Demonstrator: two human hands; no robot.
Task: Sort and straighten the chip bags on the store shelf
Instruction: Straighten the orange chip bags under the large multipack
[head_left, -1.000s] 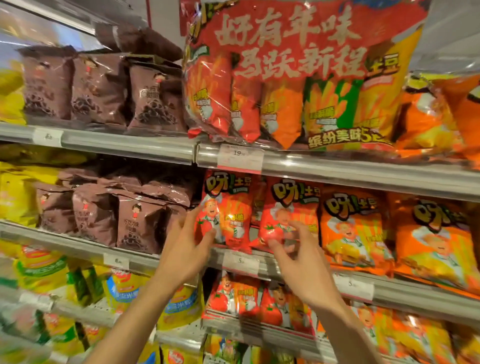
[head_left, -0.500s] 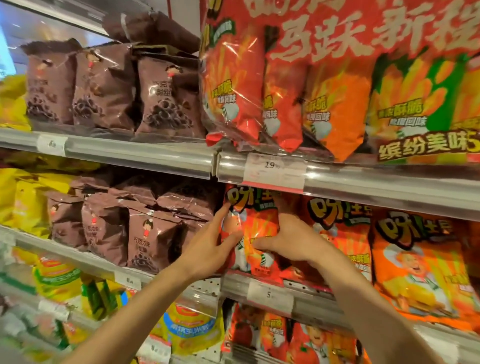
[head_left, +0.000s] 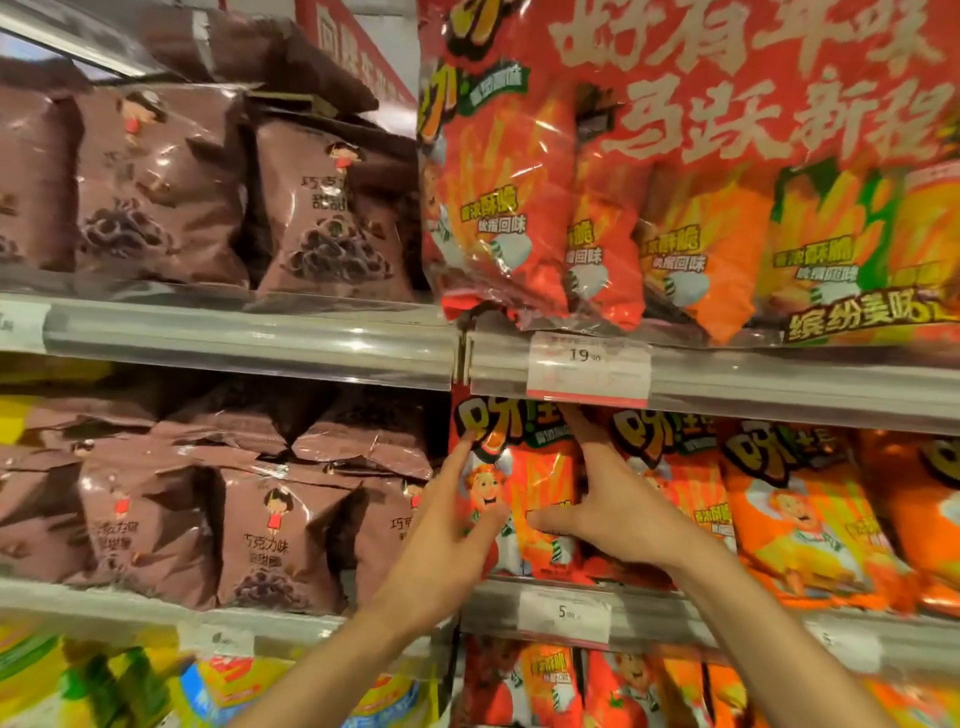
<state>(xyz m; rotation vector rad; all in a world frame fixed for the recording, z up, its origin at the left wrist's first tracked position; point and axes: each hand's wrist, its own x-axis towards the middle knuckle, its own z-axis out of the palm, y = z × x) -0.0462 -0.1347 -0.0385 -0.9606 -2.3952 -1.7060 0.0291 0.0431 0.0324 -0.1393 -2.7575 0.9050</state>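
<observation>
Where tag (head_left: 586, 368) reads 19, hands (head_left: 441, 535) flank red bag (head_left: 540, 478)

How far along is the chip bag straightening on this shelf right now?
Looks done: the orange bags to the right stand upright, facing out. In hand: the left hand and right hand frame a red bag at the row's left end, straight fingers against its sides. Left: the brown bags beside it lean and overlap, some lying flat behind.
</observation>
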